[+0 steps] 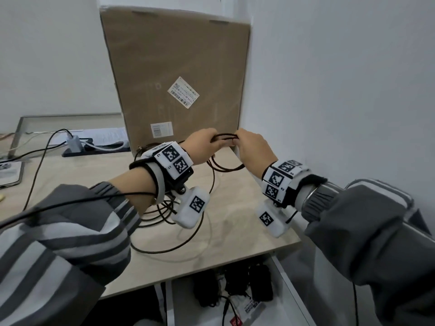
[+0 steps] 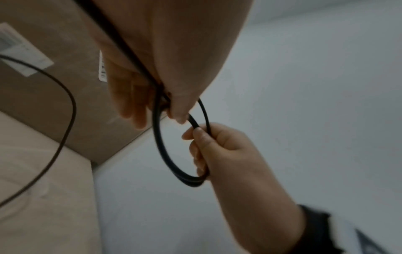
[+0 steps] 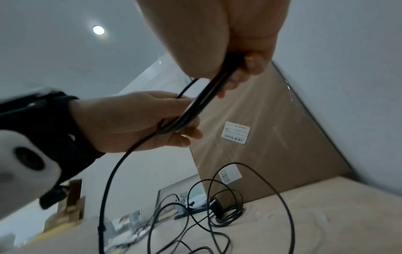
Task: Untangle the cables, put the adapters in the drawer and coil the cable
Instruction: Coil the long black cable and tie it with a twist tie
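We hold a small coil of black cable [image 1: 225, 137] up above the desk [image 1: 247, 196], in front of the cardboard box [image 1: 176, 67]. Our left hand [image 1: 200, 147] has its fingers curled round one side of the loops, and our right hand [image 1: 253, 147] pinches the other side between thumb and fingers. The rest of the cable trails down in loose loops on the desk. Dark adapters [image 1: 259, 282] lie in the open drawer [image 1: 286, 278] below.
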